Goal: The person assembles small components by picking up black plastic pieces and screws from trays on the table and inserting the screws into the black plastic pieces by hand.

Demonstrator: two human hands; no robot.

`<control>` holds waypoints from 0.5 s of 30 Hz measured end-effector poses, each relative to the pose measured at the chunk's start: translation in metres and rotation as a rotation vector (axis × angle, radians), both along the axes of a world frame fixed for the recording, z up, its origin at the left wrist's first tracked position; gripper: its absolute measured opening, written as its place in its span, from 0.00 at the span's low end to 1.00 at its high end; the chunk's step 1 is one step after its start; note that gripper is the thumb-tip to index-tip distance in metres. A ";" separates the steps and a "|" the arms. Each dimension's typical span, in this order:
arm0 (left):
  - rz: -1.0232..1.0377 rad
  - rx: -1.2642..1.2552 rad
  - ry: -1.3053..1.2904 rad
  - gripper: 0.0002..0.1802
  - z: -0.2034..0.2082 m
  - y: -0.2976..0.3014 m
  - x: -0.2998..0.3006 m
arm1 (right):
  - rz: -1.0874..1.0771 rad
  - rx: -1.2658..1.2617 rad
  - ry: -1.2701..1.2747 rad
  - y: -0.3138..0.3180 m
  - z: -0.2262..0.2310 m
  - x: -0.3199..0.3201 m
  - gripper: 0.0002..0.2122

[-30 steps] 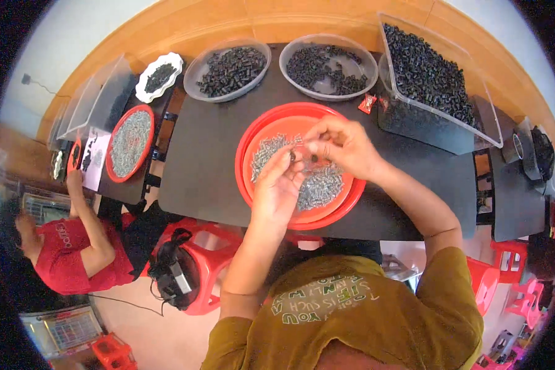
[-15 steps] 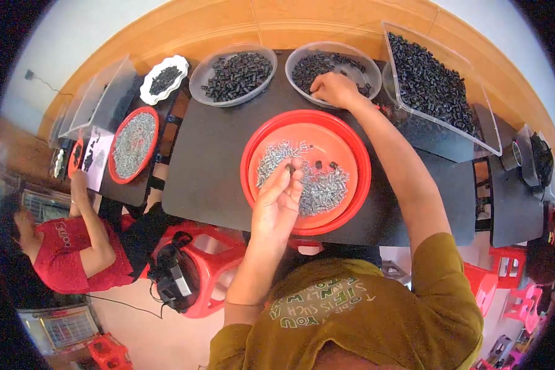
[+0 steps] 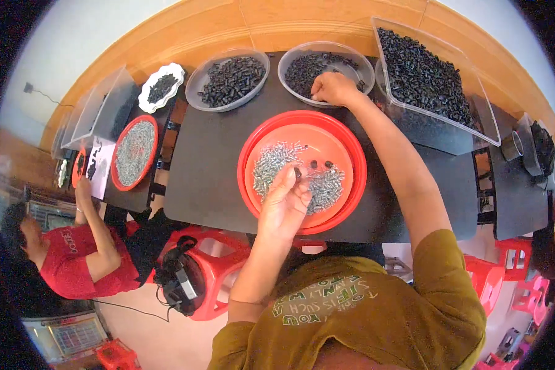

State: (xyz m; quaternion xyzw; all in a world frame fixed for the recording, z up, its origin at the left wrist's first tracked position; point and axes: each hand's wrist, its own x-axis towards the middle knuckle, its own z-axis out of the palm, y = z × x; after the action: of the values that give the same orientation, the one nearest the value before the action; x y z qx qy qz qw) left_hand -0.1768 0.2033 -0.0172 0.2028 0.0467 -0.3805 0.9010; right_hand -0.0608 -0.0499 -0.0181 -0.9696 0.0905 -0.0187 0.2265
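My left hand [image 3: 283, 206] is above the red basin [image 3: 242, 169], with a small black cylindrical piece [image 3: 298, 172] pinched between thumb and fingers. Below it, an orange-red tray [image 3: 314, 137] sits in the basin and bears heaps of small silvery metal pins [image 3: 273, 161]. A few loose black pieces [image 3: 314, 164] lie among them. Farther off, my right hand [image 3: 336, 89] reaches into a clear round bowl [image 3: 365, 65] of small black pieces [image 3: 308, 68]. Its fingers are drawn together at the bowl's near side; whatever is between them is hidden.
Left of that bowl stands another clear bowl [image 3: 194, 98] of larger black pieces. A big clear bin [image 3: 438, 132] of black parts is at the right. Across a gap at left, a co-worker [image 3: 86, 256] sits by a red tray [image 3: 153, 151] of metal pins.
The view has shifted slightly. My left hand has turned a little, and the black piece in it shows more plainly. My right hand stays in the bowl.
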 end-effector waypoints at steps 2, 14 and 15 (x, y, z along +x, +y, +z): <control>-0.010 0.015 -0.008 0.12 0.000 -0.001 -0.001 | -0.007 0.014 0.009 -0.002 -0.002 0.002 0.09; -0.033 -0.026 0.025 0.08 0.000 -0.005 -0.003 | -0.055 0.090 -0.103 -0.004 -0.003 -0.001 0.12; -0.030 -0.033 0.029 0.08 0.001 -0.007 -0.002 | -0.091 0.286 -0.186 -0.007 -0.004 -0.002 0.13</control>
State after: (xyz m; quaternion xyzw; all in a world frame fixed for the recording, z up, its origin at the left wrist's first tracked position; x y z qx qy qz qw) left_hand -0.1790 0.1965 -0.0165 0.1831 0.0505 -0.3975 0.8977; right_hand -0.0625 -0.0571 -0.0226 -0.9166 0.1146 -0.1055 0.3682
